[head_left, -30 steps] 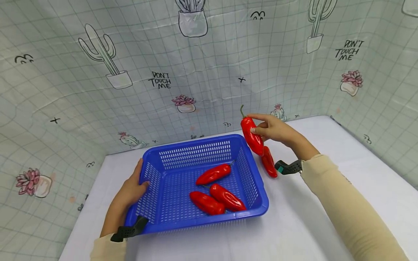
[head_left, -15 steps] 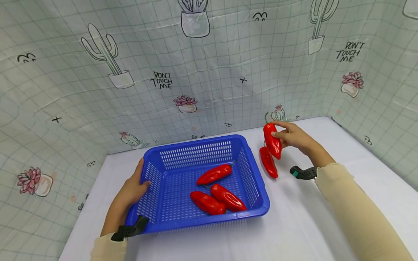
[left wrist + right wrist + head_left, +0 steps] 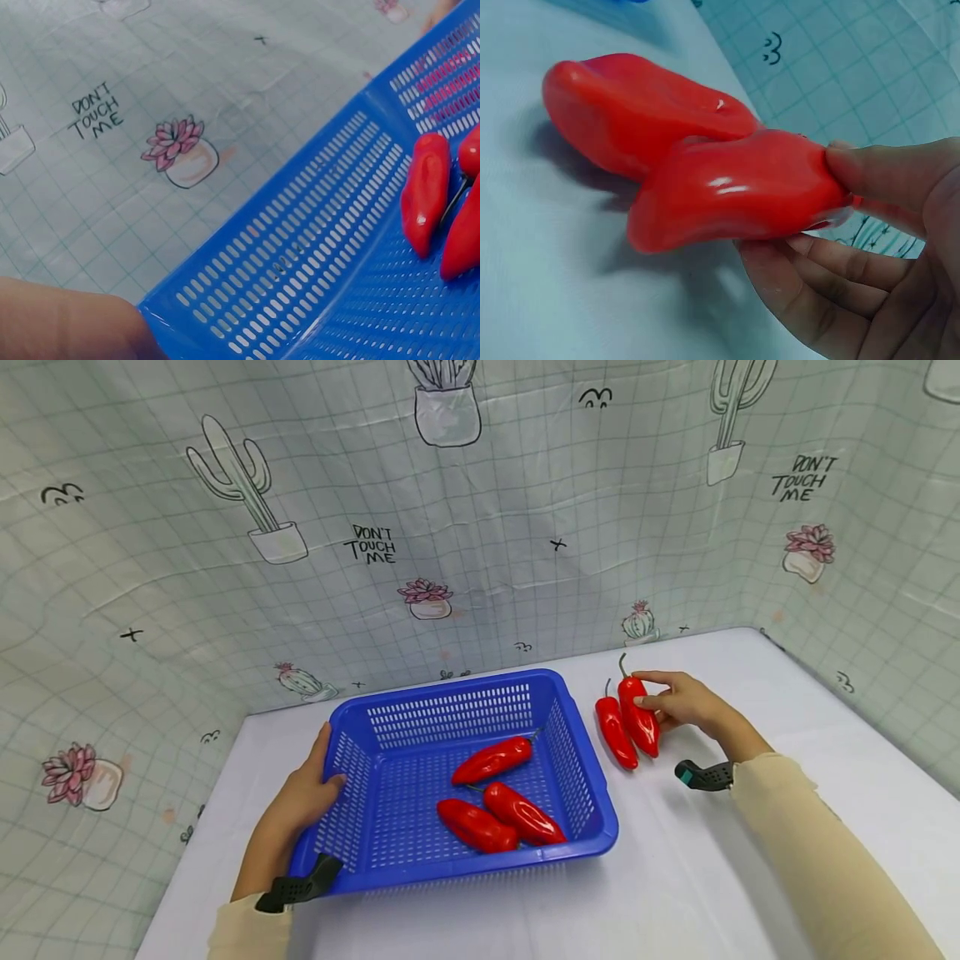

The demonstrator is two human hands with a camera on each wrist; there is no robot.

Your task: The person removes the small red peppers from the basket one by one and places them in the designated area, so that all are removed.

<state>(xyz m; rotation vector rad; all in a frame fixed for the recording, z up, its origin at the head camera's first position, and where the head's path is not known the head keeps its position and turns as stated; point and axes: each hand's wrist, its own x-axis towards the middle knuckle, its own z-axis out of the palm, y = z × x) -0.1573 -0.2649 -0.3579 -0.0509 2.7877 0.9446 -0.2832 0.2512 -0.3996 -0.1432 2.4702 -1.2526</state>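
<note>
Screened booth (image 3: pixel 847 610), cactus-print sheeting (image 3: pixel 487 518) round three sides, white table (image 3: pixel 645 885)

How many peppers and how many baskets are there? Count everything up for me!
Baskets: 1
Peppers in it: 3
Peppers outside it: 2
Total: 6 things, 5 of them peppers

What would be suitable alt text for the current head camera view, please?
A person's right hand pinches a red pepper close beside a second red pepper on a white table. The left hand grips the left side of a blue basket holding three more peppers. Behind is a gridded cloth.
</note>
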